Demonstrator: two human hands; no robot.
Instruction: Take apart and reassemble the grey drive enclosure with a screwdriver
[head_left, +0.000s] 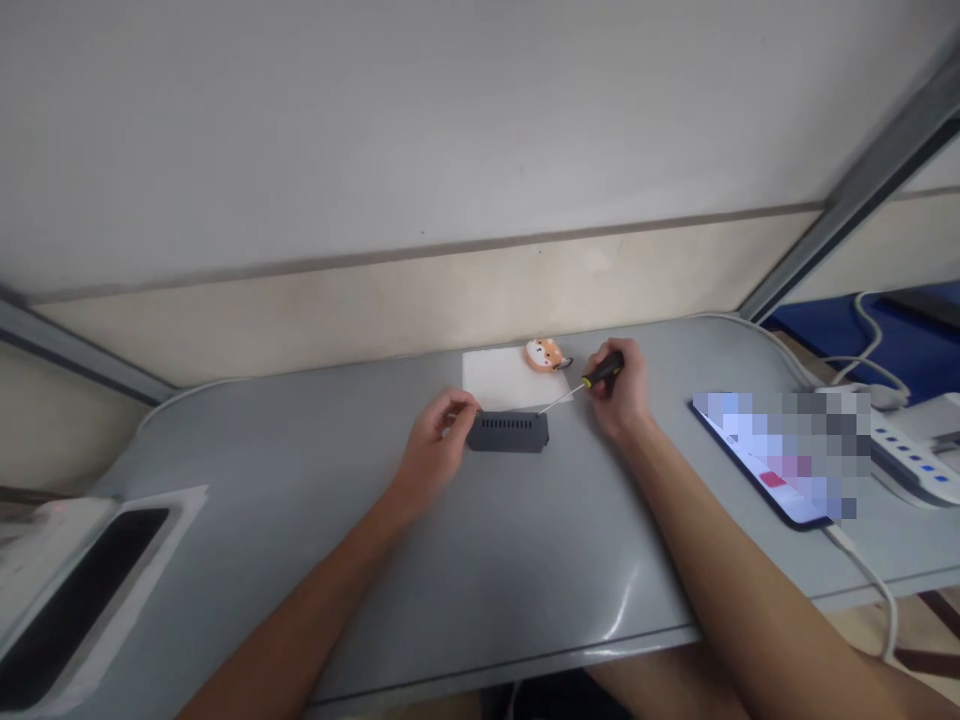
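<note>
A dark grey box with a row of slots (pixel 510 433) rests on the grey table. My left hand (pixel 442 435) pinches its left end between thumb and fingers. In my right hand (pixel 621 390) is a screwdriver (pixel 604 370) with a black and yellow handle, the fingers wrapped round it. Its thin shaft slants down to the left, and the tip meets the box near its upper right corner. Just behind the box lies a sheet of white paper (pixel 491 375). An orange and white animal-faced case (pixel 545 355) sits on the paper's right side.
To the right, a lit phone (pixel 772 460) with a blurred screen lies beside a white power strip (pixel 911 455) and cables. A dark phone-like slab (pixel 82 600) lies on white paper at the left. The wall (pixel 420 300) borders the table's back edge.
</note>
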